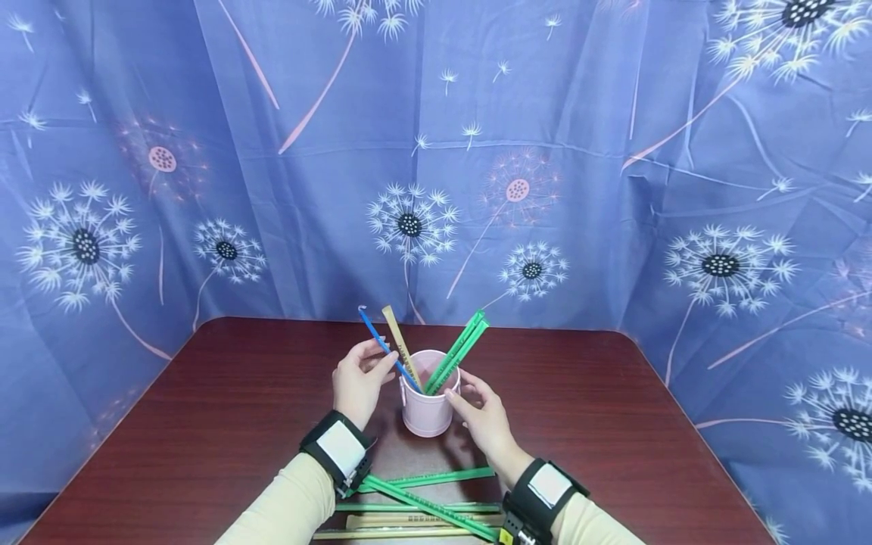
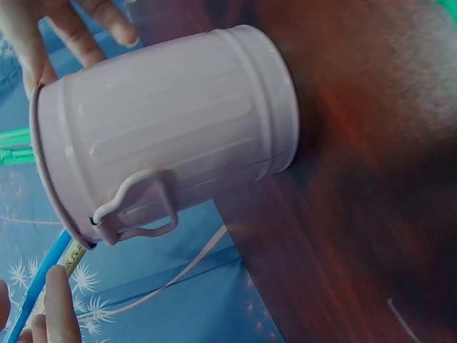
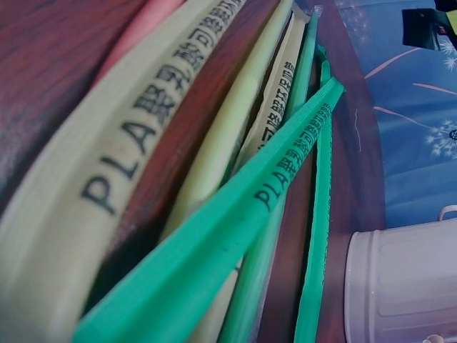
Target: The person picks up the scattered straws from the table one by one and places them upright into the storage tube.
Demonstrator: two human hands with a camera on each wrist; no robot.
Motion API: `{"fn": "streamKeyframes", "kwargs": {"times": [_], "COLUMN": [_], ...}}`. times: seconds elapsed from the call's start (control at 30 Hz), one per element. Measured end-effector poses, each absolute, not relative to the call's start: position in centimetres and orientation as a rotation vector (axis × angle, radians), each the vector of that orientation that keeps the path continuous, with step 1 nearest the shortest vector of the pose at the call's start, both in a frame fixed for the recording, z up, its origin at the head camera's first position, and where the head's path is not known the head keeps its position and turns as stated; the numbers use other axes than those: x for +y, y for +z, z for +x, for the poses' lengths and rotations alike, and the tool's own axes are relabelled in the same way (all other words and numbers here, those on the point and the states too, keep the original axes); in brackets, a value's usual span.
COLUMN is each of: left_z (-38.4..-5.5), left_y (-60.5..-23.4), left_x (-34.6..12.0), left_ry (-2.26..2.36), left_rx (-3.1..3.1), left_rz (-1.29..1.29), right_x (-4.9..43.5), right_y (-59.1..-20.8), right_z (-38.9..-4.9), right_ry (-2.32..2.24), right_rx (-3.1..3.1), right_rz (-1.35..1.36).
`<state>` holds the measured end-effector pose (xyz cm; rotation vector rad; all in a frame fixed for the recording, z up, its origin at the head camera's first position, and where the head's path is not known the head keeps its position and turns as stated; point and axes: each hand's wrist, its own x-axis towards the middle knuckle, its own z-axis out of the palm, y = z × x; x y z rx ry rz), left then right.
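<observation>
A small pink bucket (image 1: 427, 412) stands upright on the table, its side handle (image 2: 143, 207) showing in the left wrist view. Inside lean a blue straw (image 1: 373, 331), a beige wrapped straw (image 1: 394, 327) and green wrapped straws (image 1: 458, 353). My left hand (image 1: 361, 378) pinches the blue straw above the rim, on the bucket's left; its lower end is down in the bucket. At the right wall, my right hand (image 1: 487, 420) holds the bucket, thumb at the front and fingers farther round the side.
Between my forearms, nearer me, lie several straws: green ones (image 1: 422, 503) crossing over beige ones (image 1: 398, 533). Printed wrappers show close up in the right wrist view, beside something red (image 3: 146, 28). A blue dandelion-print curtain (image 1: 436, 98) hangs behind the dark red table (image 1: 238, 409).
</observation>
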<state>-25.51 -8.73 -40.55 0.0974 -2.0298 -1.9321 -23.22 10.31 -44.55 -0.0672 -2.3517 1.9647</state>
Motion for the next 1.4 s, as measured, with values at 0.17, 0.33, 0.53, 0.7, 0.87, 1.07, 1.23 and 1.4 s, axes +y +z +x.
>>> {"fn": "streamKeyframes", "kwargs": {"times": [0.17,0.33,0.53,0.7,0.87,1.07,1.23,1.4], "left_z": [-24.8,-24.0,-22.7,-21.7,-21.2,-20.9,-20.8,-21.0], "left_y": [-41.4,-42.7,-45.1,-46.7,-47.7,-48.2,-48.2,-48.1], "left_x": [-9.2,-9.8,-10.3,-10.5,-10.3,-9.9,-9.8,-9.8], "left_ry": [-1.871,-1.765,-1.379,-1.088,-0.902,-0.831,-0.801,-0.822], "left_rx": [-2.126,-2.307,-2.725,-2.99,-3.087,-3.073,-3.04,-2.999], "left_rz": [0.093,0.066,-0.322,-0.663,-0.74,-0.771,-0.785,-0.764], "right_x": [10.4,10.4,10.4,10.4,10.4,10.5,10.6,10.9], "right_y": [-44.5,-44.4,-44.5,-44.6,-44.6,-44.5,-44.6,-44.4], "right_z": [-23.3,-23.2,-23.2,-23.3,-23.3,-23.2,-23.3,-23.3], "right_ry": [1.945,1.97,1.959,1.936,1.924,1.936,1.826,1.587], "right_rx": [-2.363,-2.349,-2.345,-2.356,-2.357,-2.351,-2.406,-2.524], "right_rz": [-0.057,-0.067,-0.048,-0.041,-0.031,-0.036,-0.036,0.029]}}
